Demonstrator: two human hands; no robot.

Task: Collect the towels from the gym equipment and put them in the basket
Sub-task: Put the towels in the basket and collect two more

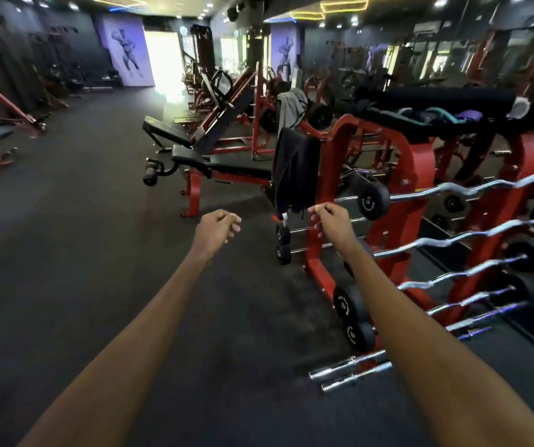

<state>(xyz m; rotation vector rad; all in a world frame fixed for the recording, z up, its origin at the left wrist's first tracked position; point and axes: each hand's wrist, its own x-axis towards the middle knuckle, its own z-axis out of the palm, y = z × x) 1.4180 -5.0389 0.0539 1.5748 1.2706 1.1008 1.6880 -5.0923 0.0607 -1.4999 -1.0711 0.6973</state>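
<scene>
A black towel [294, 171] hangs from the left end of the red barbell rack [417, 175], its lower edge with a white tag near my hands. A grey towel [290, 106] is draped on a red machine farther back. My right hand [328, 222] is stretched out just below and right of the black towel's hem, fingers curled, holding nothing that I can see. My left hand [217, 230] is held out to the left of the towel, fingers loosely curled and empty. No basket is in view.
The rack holds several chrome curl bars [472, 188] with black end weights, sticking out toward me. A black and red bench [214, 166] stands behind the towel. Dark rubber floor [82, 237] spreads left. More red machines line both sides.
</scene>
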